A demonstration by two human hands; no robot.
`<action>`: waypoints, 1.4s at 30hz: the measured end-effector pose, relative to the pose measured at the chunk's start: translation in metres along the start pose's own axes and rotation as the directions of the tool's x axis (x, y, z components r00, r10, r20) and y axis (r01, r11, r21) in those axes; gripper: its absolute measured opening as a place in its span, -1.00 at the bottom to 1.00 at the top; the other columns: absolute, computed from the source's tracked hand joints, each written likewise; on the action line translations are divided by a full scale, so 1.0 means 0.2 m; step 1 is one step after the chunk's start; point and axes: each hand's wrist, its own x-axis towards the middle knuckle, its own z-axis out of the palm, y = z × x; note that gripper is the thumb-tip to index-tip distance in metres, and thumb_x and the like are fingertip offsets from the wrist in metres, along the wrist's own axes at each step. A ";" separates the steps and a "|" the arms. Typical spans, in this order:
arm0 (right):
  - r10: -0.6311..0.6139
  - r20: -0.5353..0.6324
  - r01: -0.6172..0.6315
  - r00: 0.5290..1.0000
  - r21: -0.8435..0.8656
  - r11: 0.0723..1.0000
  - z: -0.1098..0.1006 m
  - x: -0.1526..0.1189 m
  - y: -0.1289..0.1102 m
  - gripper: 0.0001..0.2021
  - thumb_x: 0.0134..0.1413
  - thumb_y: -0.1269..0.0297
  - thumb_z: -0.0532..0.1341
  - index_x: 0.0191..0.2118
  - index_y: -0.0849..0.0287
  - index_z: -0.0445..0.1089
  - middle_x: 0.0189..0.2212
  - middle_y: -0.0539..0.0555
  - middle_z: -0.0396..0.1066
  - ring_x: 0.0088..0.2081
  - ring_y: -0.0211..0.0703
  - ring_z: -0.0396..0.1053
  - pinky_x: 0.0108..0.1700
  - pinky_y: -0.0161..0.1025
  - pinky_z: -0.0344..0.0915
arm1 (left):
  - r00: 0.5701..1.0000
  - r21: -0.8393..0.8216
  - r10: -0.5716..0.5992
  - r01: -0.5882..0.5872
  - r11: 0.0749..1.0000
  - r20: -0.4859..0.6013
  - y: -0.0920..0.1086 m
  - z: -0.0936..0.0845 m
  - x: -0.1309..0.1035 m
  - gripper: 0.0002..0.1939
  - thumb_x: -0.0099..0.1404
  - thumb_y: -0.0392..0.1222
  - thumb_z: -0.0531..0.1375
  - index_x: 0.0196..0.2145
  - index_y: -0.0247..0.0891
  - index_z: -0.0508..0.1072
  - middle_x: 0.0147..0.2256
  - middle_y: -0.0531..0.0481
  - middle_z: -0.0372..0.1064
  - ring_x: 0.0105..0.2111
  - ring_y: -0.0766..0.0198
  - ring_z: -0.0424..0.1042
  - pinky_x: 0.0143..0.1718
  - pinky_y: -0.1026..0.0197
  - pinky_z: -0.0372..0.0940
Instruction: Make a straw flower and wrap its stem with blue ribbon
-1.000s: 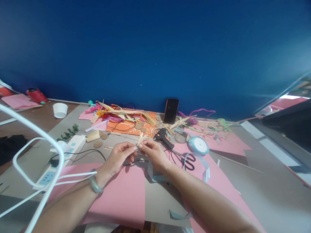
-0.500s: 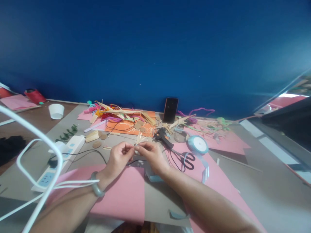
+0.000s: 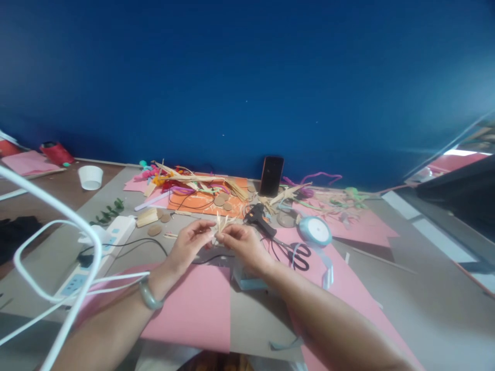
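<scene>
Between my hands a small bundle of pale, straw-like strips [image 3: 220, 222] fans upward, its lower end partly hidden by my fingers. My left hand [image 3: 190, 243] pinches at its left side with thumb and fingertips. From the right, my right hand [image 3: 244, 246] grips the base of the strips between thumb and forefinger. A black glue gun [image 3: 263, 222] lies just beyond my right hand. Black-handled scissors [image 3: 300, 256] and a roll of light blue ribbon [image 3: 315, 230] lie to its right. Under my left wrist is a pink sheet [image 3: 193, 309].
A white power strip [image 3: 112, 239] and looping white cable [image 3: 87, 221] stand at the left, near my left forearm. Craft scraps cover an orange sheet [image 3: 189, 203] at the back. A phone [image 3: 271, 176] leans on the blue wall [image 3: 247, 93]. A white cup [image 3: 90, 178] stands far left.
My fingers have parted slightly, and more of the fanned strips now shows above them. My left forearm has shifted a little left, and the white cable loop has swung left.
</scene>
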 end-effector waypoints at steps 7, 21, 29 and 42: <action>0.062 0.181 -0.064 0.982 0.009 0.998 -0.02 0.01 -0.01 -0.71 -0.12 0.08 0.34 -0.55 0.23 0.41 -0.64 -0.07 0.27 -0.56 -0.36 0.13 -0.47 -0.35 0.10 | 0.986 0.026 0.022 -0.027 0.999 0.163 0.01 -0.02 0.01 -0.79 0.18 -0.09 0.22 -0.38 -0.31 0.51 -0.42 -0.03 0.39 -0.40 0.29 0.31 -0.38 0.28 0.21; 0.093 0.196 -0.110 0.976 0.078 0.991 -0.04 0.01 0.02 -0.72 -0.14 0.09 0.36 -0.46 0.25 0.46 -0.62 -0.08 0.28 -0.55 -0.37 0.16 -0.45 -0.37 0.10 | 0.995 -0.214 -0.037 0.055 0.975 0.088 -0.01 -0.01 0.01 -0.84 0.05 -0.19 0.33 -0.50 -0.30 0.44 -0.49 0.05 0.31 -0.45 0.33 0.29 -0.34 0.26 0.22; 0.080 0.160 -0.096 0.984 0.089 0.991 -0.02 0.00 0.00 -0.67 -0.16 0.04 0.36 -0.49 0.26 0.45 -0.62 -0.07 0.29 -0.55 -0.37 0.14 -0.46 -0.35 0.07 | 0.995 -0.210 -0.024 0.044 0.977 0.100 0.00 -0.01 0.01 -0.84 0.05 -0.17 0.34 -0.45 -0.30 0.49 -0.46 0.02 0.36 -0.42 0.31 0.33 -0.31 0.24 0.25; 0.091 0.148 -0.112 0.985 0.142 0.984 -0.02 0.01 0.01 -0.68 -0.17 0.12 0.39 -0.58 0.25 0.36 -0.67 -0.10 0.26 -0.57 -0.39 0.11 -0.46 -0.35 0.02 | 0.992 -0.072 0.067 -0.060 0.996 0.104 -0.01 -0.04 0.01 -0.88 0.04 -0.16 0.36 -0.52 -0.26 0.57 -0.41 0.00 0.36 -0.32 0.25 0.36 -0.15 0.15 0.26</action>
